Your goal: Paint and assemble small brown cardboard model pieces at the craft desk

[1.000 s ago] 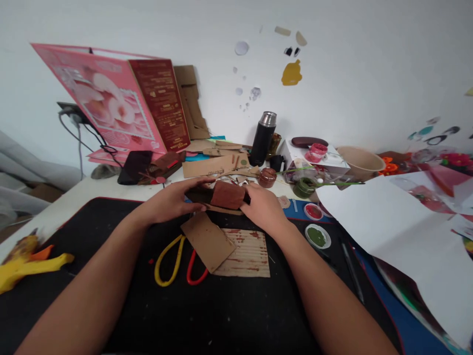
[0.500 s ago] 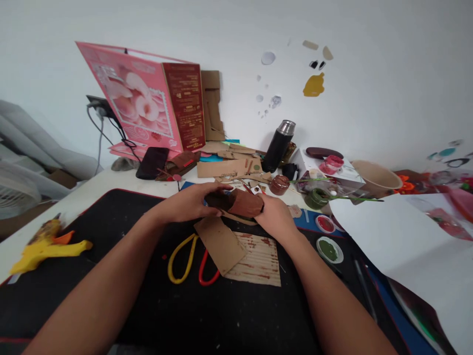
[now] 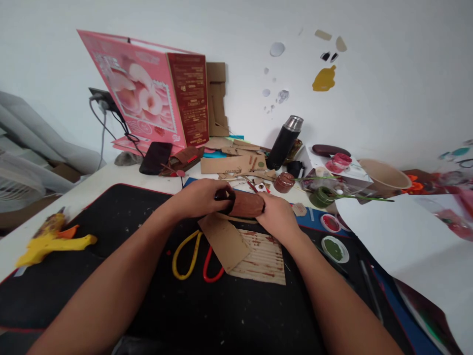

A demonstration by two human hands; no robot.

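A brown-painted cardboard piece (image 3: 247,204), curved like a tube or small boat, is held up between my two hands. My left hand (image 3: 199,197) is closed round its dark left end, fingers curled over the top. The right end is pinched by my right hand (image 3: 278,215), whose fingertips are partly hidden behind it. Just below lie a plain cardboard piece (image 3: 226,244) and a ribbed cardboard sheet (image 3: 264,259) with brown paint streaks. Scissors (image 3: 178,271) with one yellow and one red handle loop stick out from under the cardboard; their blades are hidden.
A yellow glue gun (image 3: 55,246) lies at left on the black mat (image 3: 121,217). Behind are a phone (image 3: 156,158), cardboard scraps (image 3: 232,164), a black thermos (image 3: 284,144) and a brown paint jar (image 3: 284,182). Lids with red (image 3: 330,223) and green paint (image 3: 334,249) sit at right.
The brown piece has turned in my hands, so its dark hollow left side is now mostly covered by my left hand. The view has shifted slightly.
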